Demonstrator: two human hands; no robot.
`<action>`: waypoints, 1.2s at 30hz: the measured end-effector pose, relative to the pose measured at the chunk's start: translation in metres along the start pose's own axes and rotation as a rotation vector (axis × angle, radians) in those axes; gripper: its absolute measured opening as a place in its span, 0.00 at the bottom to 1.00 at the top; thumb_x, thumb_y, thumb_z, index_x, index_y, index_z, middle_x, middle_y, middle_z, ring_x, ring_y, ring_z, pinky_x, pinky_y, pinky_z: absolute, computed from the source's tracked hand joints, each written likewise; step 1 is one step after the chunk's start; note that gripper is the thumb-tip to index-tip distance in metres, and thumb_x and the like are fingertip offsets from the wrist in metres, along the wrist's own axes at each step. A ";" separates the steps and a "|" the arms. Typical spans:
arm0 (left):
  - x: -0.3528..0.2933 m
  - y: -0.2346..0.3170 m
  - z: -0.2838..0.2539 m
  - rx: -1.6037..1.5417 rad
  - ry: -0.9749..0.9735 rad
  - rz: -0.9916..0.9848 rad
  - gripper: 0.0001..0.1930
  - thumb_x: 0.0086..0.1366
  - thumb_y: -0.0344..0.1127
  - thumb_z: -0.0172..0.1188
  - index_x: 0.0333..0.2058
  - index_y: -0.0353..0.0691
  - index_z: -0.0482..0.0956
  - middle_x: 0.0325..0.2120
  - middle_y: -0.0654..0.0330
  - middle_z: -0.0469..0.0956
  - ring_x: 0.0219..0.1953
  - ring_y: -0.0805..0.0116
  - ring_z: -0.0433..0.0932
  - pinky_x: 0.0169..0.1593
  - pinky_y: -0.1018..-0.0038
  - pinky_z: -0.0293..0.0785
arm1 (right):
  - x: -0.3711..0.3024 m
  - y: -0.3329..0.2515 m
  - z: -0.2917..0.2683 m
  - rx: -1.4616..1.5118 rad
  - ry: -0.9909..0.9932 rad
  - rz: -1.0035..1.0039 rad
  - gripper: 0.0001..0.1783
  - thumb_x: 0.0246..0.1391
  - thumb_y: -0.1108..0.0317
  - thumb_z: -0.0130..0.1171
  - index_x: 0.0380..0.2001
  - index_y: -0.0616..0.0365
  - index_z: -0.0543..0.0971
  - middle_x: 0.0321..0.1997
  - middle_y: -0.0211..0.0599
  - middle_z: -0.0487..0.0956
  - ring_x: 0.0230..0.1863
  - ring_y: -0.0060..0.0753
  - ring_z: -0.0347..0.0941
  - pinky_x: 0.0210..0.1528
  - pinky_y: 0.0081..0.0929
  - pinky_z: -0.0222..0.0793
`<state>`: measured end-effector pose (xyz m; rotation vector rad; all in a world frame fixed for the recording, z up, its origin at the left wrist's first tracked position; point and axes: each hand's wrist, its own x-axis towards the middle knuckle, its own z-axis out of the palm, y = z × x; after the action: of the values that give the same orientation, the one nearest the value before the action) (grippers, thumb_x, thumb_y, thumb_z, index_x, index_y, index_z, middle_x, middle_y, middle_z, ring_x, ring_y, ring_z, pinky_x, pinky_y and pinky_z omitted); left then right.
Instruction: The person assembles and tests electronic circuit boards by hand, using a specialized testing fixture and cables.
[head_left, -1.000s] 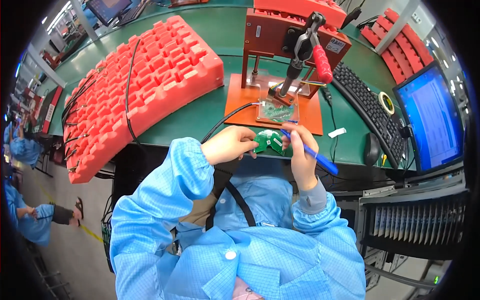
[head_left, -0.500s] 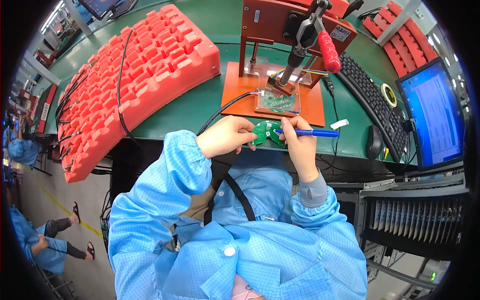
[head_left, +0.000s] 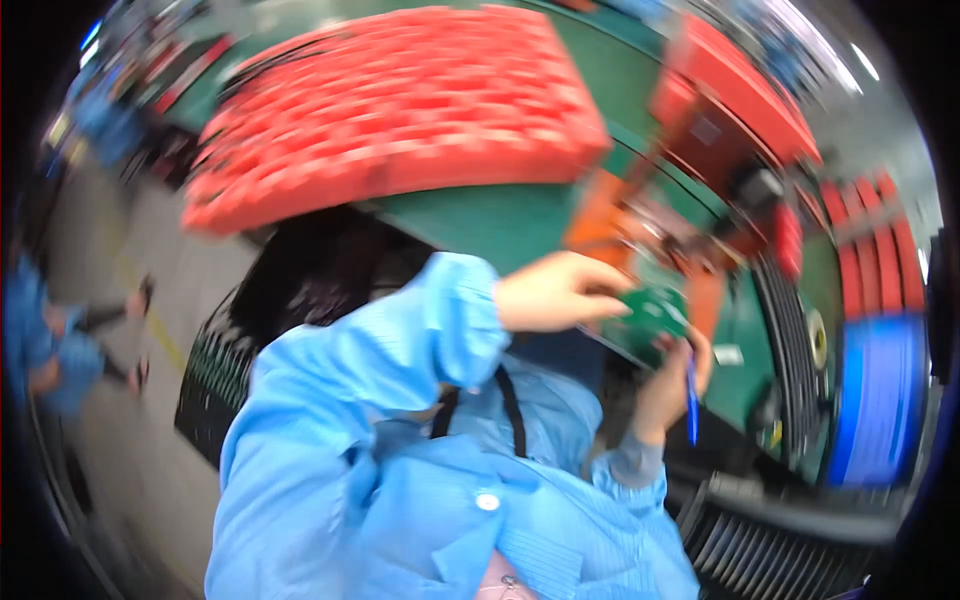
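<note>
My left hand [head_left: 560,292] pinches the left edge of a green circuit board [head_left: 655,308] between thumb and fingers. The board is smeared by motion, so its small parts cannot be made out. At its right lower edge, my right hand [head_left: 672,390] is closed on a blue pen [head_left: 692,405], which points down along the fingers. Those right fingertips reach the board's edge; whether they also grip it is blurred. Behind the board lies the orange base [head_left: 598,222] of a press fixture [head_left: 722,150] with a red handle.
A large red foam tray [head_left: 400,115] with rows of slots and black cables covers the left of the green table [head_left: 480,215]. Keyboard [head_left: 785,350] and monitor [head_left: 878,400] stand right, above a slotted rack [head_left: 770,550]. Another person in blue [head_left: 70,350] sits far left.
The whole view has swung round and blurred; hands and board now appear further right. The pen has turned from lying sideways to pointing down. Both hands keep their holds.
</note>
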<state>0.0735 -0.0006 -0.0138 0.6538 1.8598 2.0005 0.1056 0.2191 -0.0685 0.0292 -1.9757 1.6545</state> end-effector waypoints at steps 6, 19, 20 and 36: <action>-0.062 0.008 -0.001 0.216 0.163 0.537 0.11 0.59 0.28 0.60 0.41 0.34 0.79 0.32 0.53 0.81 0.36 0.61 0.79 0.40 0.70 0.72 | -0.008 -0.045 0.032 0.288 -0.160 -0.230 0.12 0.62 0.66 0.49 0.43 0.63 0.72 0.39 0.39 0.75 0.39 0.31 0.72 0.38 0.26 0.67; -0.272 0.051 -0.069 0.781 0.974 0.614 0.24 0.49 0.37 0.71 0.46 0.40 0.76 0.41 0.57 0.77 0.44 0.59 0.73 0.50 0.66 0.67 | -0.063 -0.186 0.228 0.226 -1.083 -0.901 0.09 0.49 0.83 0.57 0.36 0.66 0.76 0.33 0.42 0.74 0.33 0.37 0.71 0.37 0.29 0.69; -0.295 0.058 -0.080 1.084 1.019 0.597 0.21 0.47 0.37 0.69 0.41 0.40 0.78 0.36 0.59 0.79 0.40 0.57 0.73 0.46 0.64 0.69 | -0.078 -0.195 0.250 0.245 -1.119 -1.002 0.10 0.47 0.83 0.59 0.36 0.66 0.76 0.33 0.42 0.74 0.34 0.38 0.72 0.38 0.29 0.69; -0.474 0.093 -0.077 0.802 1.257 0.271 0.23 0.63 0.41 0.60 0.56 0.43 0.69 0.38 0.57 0.80 0.39 0.57 0.80 0.47 0.63 0.78 | -0.272 -0.120 0.364 0.429 -1.747 -0.069 0.09 0.59 0.72 0.52 0.42 0.64 0.73 0.40 0.39 0.78 0.45 0.29 0.74 0.53 0.25 0.66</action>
<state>0.4360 -0.3268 0.0256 -0.4125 3.5224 1.8761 0.2339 -0.2308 -0.1065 2.3076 -2.3256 2.1161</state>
